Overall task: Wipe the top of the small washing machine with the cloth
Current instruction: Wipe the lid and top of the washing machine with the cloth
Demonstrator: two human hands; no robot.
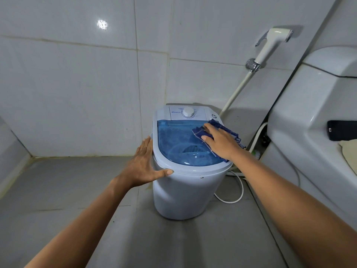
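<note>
A small white washing machine (pixel 185 192) stands on the grey floor in the corner, with a see-through blue lid (pixel 173 144) and a white dial (pixel 188 112) at its back. A dark blue checked cloth (pixel 216 126) lies on the right side of the lid. My right hand (pixel 222 141) presses flat on the cloth, fingers pointing left. My left hand (pixel 145 165) rests against the machine's left rim, fingers spread, thumb along the front edge.
A white toilet (pixel 309 117) stands close on the right with a dark phone (pixel 342 130) on it. A spray hose (pixel 270 47) hangs on the tiled wall behind. A white cable (pixel 239 192) loops on the floor beside the machine.
</note>
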